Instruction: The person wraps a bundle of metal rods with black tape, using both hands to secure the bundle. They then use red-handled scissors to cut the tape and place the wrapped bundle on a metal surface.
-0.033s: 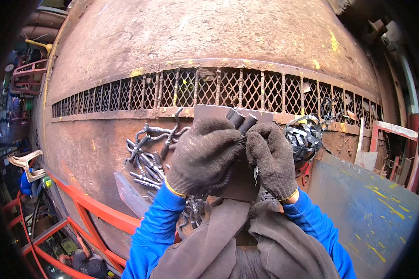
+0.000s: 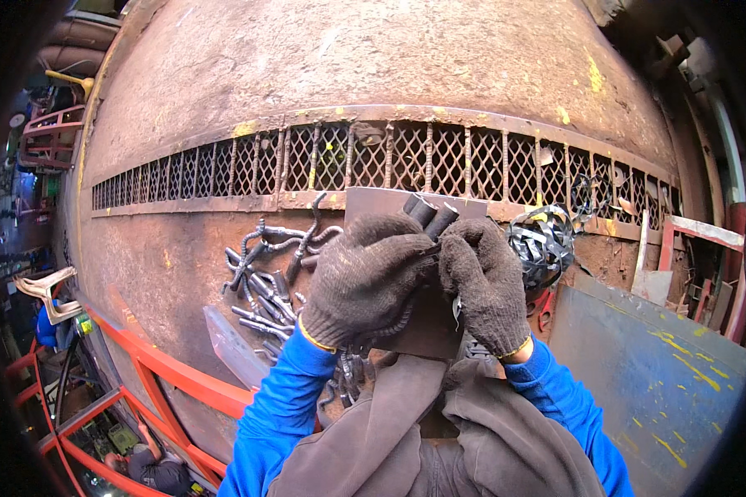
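Between my gloved hands, two dark metal rods point(image 2: 444, 217) with round, smooth ends stick up side by side over a brown flat plate point(image 2: 373, 197). A ribbed, curved length shows below my left hand point(image 2: 365, 277). That hand is closed beside the rods, its fingertips meeting the right hand's; what it grips is mostly hidden. My right hand point(image 2: 482, 282) is closed in a pinch just below the rod ends, on something too small to make out. A thin pale strip point(image 2: 457, 308) hangs by its palm. Left of my hands lies a loose pile of bent ribbed rods point(image 2: 265, 298).
A rusty mesh grating point(image 2: 406, 157) crosses the floor ahead. To the right are a tangle of dark strapping point(image 2: 543, 240) and a large grey plate point(image 2: 638, 356) with yellow marks. Orange-red frame rails point(image 2: 174, 373) stand left; beyond them is another person point(image 2: 153, 464).
My left hand and forearm have shifted slightly to the right. My right hand and the rods look almost unchanged.
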Demonstrator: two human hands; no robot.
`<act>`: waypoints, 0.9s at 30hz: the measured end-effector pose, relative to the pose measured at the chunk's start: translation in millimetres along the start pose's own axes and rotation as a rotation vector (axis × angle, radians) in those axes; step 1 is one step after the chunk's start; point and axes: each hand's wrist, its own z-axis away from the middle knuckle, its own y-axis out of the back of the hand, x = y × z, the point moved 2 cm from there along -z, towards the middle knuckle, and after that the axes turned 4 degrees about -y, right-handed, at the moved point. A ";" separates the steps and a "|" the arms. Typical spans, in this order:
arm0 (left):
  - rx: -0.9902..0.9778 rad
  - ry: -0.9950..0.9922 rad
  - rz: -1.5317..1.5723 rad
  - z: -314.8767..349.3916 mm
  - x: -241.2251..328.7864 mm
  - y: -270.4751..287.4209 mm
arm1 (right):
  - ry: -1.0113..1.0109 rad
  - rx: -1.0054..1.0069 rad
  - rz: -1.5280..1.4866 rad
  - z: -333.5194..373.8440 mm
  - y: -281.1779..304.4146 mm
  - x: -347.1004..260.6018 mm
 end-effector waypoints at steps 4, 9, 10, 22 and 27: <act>0.058 -0.063 -0.071 8.2 -3.3 -9.7 | 0.001 -0.010 -0.060 0.2 -0.5 2.8; 0.118 0.046 -0.139 17.8 0.2 -17.9 | -0.086 -0.055 -0.138 2.7 6.3 1.1; 0.218 0.244 0.042 17.6 2.6 -21.9 | -0.131 -0.064 -0.158 4.0 7.3 -1.4; 0.067 -0.055 -0.261 11.9 9.1 -7.7 | 0.056 -0.050 -0.358 11.7 -0.6 10.8; 0.047 -0.122 -0.253 11.2 8.0 -5.7 | 0.185 -0.084 -0.080 12.3 10.4 18.7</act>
